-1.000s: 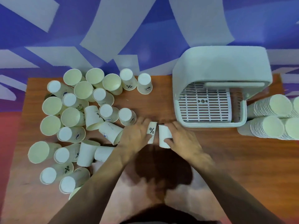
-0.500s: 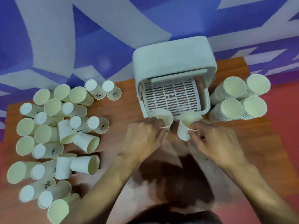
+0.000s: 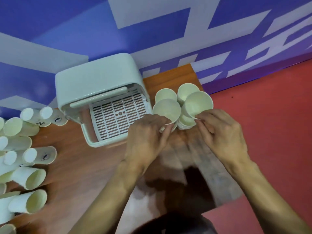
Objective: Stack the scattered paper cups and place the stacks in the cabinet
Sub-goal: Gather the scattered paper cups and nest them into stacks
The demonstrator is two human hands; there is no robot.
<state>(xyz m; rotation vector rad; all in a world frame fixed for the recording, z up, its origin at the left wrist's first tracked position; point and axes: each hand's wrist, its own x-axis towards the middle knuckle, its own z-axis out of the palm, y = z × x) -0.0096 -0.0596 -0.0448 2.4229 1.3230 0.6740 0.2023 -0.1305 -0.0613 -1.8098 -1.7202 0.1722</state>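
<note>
An indoor room of unclear kind is shown. A wooden tabletop [image 3: 81, 166] is bordered by a patterned blue wall [image 3: 67, 31] and a red floor [image 3: 270, 132].

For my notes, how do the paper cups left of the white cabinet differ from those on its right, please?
The loose pale paper cups lie singly; the nested cup stacks are bunched. Loose cups point every way; stacks' mouths face the camera. Both sit on the wooden table.

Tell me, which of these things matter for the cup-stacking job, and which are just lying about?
Part of the job:
left hand, pinching the left cup
right hand, pinching the right cup
stacked cups behind them
scattered cups
cabinet, open

Just there:
table
patterned wall
red floor
</note>
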